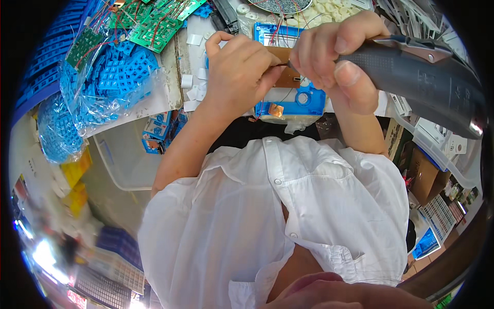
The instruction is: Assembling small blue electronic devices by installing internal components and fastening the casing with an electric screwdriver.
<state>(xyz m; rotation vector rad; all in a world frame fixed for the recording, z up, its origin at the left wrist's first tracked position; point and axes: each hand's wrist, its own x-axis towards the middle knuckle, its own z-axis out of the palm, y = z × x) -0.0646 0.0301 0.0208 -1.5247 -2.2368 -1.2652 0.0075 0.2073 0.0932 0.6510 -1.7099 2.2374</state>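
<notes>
My right hand [339,54] is wrapped round a dark grey electric screwdriver [417,77] with a lever on its side. The tool's tip points left, toward my left hand [231,77]. There my thumb and forefinger are pinched together close to the tip; whatever lies between them is too small to make out. A brown circuit board [286,80] sits just under the fingertips, partly covered by both hands. Below it is a blue plastic casing [303,105] with a round opening and a small copper-coloured piece [276,109] on it. Thin wires run around the board.
Green circuit boards [152,31] with red wires and bagged blue plastic parts [118,72] lie at the left. White pieces [193,92] are scattered beside my left wrist. A screw tray [283,4] and cream-coloured parts [329,11] stand at the back. A clear bin [123,159] is below the table's left edge.
</notes>
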